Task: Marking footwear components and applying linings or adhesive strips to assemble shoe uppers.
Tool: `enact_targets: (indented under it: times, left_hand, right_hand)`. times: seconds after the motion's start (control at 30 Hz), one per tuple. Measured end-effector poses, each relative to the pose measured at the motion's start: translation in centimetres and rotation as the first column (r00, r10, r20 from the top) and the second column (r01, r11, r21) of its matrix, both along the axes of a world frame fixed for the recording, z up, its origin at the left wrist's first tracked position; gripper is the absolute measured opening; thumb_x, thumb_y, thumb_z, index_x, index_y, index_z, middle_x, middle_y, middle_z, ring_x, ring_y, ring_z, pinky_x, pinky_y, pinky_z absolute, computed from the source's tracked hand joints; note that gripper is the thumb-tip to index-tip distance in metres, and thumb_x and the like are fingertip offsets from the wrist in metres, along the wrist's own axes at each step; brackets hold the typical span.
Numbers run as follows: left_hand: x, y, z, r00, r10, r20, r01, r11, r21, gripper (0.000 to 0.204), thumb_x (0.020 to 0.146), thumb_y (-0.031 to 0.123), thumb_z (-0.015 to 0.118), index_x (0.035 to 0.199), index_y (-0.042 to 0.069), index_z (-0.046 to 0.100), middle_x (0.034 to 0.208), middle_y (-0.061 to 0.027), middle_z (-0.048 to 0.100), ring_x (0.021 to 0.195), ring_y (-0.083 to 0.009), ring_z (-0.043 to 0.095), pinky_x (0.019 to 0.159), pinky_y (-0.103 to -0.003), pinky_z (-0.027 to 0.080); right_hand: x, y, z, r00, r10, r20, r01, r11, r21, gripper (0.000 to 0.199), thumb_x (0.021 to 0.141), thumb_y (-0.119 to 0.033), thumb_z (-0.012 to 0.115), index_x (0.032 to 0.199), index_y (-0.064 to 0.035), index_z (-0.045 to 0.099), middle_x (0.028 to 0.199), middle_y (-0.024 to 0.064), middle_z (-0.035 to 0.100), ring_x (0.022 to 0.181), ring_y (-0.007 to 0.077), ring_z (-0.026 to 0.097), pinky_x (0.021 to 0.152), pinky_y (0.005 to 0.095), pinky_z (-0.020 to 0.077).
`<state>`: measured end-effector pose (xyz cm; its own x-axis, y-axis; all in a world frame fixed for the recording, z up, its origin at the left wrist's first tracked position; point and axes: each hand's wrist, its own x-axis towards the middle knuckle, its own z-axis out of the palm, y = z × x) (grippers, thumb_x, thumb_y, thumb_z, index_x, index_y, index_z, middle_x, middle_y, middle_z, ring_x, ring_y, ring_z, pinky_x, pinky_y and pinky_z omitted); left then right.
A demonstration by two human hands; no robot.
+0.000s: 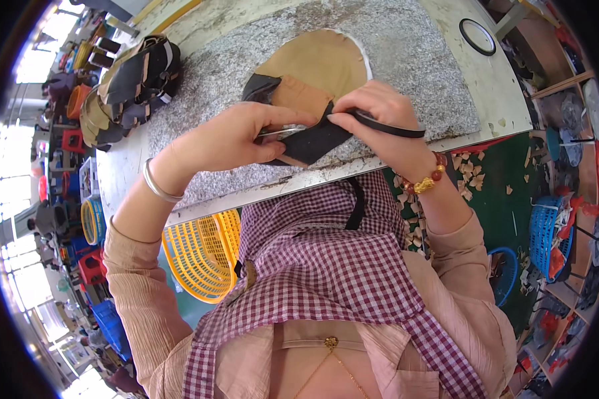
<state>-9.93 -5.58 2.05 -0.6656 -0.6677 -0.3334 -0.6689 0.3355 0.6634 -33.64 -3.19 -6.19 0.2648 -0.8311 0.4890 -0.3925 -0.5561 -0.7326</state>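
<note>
A tan rounded panel (313,60) with a pale edge lies on the work board, joined or overlapped by black and lighter brown pieces. My left hand (236,136) is closed on the near black piece (316,141), thumb below and index finger stretched along its upper edge. A thin shiny metal tool (279,133) shows between its thumb and fingers; its kind is hidden. My right hand (386,120) pinches a narrow black strip (389,126) at the black piece's corner, close to the left fingertip. The strip's loose end curves over the right hand.
The speckled grey board (426,73) covers much of the white table (506,100). A roll of black tape (477,36) lies at far right, and a pile of cut black and tan pieces (136,83) at left. Yellow baskets (203,256) stand below; scraps (469,173) litter the green floor.
</note>
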Motion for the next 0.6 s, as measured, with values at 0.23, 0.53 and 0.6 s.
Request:
enact_targets:
  times: [0.23,0.53,0.6]
  left_hand:
    - [-2.0,-1.8,-1.9,0.995,0.019,-0.094,-0.007,0.992,0.127,0.011,0.074,0.002,0.065,0.085,0.004,0.062,0.063,0.0001,0.052,0.053,-0.0119,0.043,0.053,-0.025,0.039]
    - [-2.6,-2.2,-1.8,0.998,-0.035,-0.046,0.035,0.999,-0.002,0.010,0.074,0.005,0.066,0.078,0.005,0.057,0.066,-0.0001,0.053,0.058,-0.0130,0.045,0.057,-0.025,0.041]
    - [-2.7,-2.7,-1.0,0.996,-0.061,0.066,0.061,0.998,0.009,0.010,0.075,0.006,0.067,0.081,0.005,0.059,0.068,-0.0010,0.056,0.059,-0.0145,0.048,0.058,-0.026,0.043]
  right_hand:
    - [0.6,0.0,-0.4,0.996,0.065,-0.056,-0.068,0.996,-0.061,0.011,0.080,-0.009,0.070,0.091,-0.0046,0.069,0.084,0.0038,0.064,0.075,0.0140,0.054,0.070,0.0255,0.0437]
    - [-0.3,0.2,-0.4,0.758,0.070,0.649,-0.297,0.923,0.247,0.039,0.098,-0.031,0.051,0.123,-0.0022,0.056,0.118,0.0114,0.060,0.098,0.0201,0.057,0.084,0.0311,0.0447]
    - [-1.1,0.3,-0.7,0.955,0.144,0.258,-0.199,0.959,0.202,0.047,0.100,-0.037,0.044,0.132,-0.0020,0.048,0.127,0.0133,0.055,0.108,0.0221,0.055,0.090,0.0335,0.0436]
